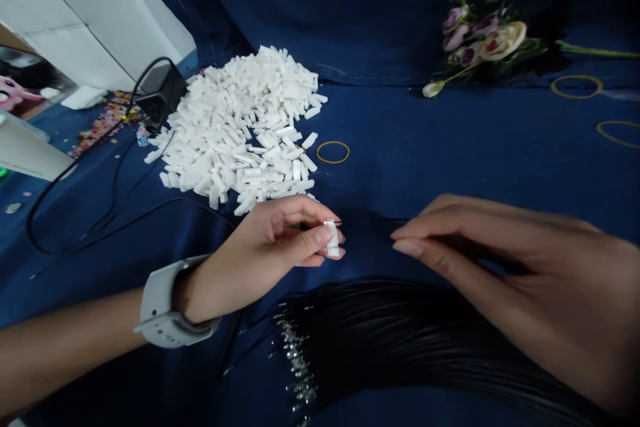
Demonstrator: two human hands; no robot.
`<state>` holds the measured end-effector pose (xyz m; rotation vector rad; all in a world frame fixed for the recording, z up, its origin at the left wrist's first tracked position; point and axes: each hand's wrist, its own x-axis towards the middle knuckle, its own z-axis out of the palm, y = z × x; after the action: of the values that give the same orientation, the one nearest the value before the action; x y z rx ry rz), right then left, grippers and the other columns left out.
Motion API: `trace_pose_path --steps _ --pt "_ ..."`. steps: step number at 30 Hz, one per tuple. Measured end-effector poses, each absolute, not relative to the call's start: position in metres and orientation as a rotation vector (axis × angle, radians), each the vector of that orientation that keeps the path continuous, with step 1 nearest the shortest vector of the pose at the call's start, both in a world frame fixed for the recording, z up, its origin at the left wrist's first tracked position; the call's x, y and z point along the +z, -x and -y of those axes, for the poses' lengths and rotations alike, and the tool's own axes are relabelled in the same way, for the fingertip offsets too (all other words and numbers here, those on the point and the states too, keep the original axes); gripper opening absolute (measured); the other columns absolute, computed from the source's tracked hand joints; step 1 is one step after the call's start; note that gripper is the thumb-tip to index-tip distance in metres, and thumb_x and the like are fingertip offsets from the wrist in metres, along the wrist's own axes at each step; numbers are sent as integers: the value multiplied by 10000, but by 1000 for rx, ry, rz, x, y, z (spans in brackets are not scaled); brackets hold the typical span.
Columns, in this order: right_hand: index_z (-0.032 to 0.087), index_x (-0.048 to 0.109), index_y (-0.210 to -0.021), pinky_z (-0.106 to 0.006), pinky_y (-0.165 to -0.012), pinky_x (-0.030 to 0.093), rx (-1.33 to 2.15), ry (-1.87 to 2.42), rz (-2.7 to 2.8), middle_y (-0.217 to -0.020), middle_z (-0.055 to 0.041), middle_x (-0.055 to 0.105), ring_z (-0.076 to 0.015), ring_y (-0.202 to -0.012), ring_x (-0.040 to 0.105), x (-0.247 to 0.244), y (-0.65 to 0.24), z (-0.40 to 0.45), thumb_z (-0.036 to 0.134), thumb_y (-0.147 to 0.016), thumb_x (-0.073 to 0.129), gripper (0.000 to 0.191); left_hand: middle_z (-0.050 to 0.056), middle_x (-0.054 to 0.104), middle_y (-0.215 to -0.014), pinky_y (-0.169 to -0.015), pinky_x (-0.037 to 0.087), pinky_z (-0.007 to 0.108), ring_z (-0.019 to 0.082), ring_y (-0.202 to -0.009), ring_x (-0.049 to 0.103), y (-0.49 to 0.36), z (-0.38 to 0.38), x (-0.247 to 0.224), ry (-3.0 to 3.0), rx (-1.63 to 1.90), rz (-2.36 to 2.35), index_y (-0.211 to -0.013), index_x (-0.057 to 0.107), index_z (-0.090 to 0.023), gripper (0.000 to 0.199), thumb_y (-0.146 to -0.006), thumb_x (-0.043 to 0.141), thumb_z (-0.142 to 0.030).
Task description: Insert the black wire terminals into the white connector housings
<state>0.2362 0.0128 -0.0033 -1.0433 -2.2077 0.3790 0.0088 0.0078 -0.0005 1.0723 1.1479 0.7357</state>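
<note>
The left hand (260,253) pinches a small white plastic connector (332,238) firmly between thumb and fingertips, just above the blue cloth. The right hand (500,280) is a little way off to the side, thumb and forefinger in a narrow pinch; whether it holds a thin wire is too dark to tell. A gray smartwatch (163,303) circles the left wrist. Below the hands lies a bundle of black wires (380,340), its metal tips (295,360) fanned out on the left. Beyond the hands, a big heap of white connectors (235,127) sits on the blue cloth (400,127), near a rubber band (333,152). Artificial flowers (480,40) lie farther back, a black adapter (160,93) and its cable (65,187) lie to the left, and a pink toy (13,93) shows by a white wall (85,13).
</note>
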Motion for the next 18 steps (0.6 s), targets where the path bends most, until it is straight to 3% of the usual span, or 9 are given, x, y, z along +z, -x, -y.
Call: trace_pose_path --steps 3,11,18 --pt "288 615 -892 -212 -444 395 212 1186 2173 -824 68 695 -84 -586 616 -3 -235 -14 287 -944 578 64 -16 746 -797 -650 555 105 89 -803 736 -9 -8 1 -1096 722 -1186 -905 667 -195 55 -874 688 -234" --pt "248 618 -829 -224 -377 296 337 1264 2133 -585 74 593 -69 -416 479 0 -232 -14 323 -942 575 142 4 761 -813 -660 570 145 121 -819 742 -9 -7 2 -1143 721 -1210 -912 665 -196 69 -870 690 -245" --pt "240 617 -852 -210 -406 322 310 1242 2167 -692 57 652 -62 -466 511 -2 -234 -12 327 -955 560 146 -22 750 -792 -653 553 105 86 -796 732 -9 -6 3 -1144 714 -1212 -909 665 -201 67 -874 693 -251"
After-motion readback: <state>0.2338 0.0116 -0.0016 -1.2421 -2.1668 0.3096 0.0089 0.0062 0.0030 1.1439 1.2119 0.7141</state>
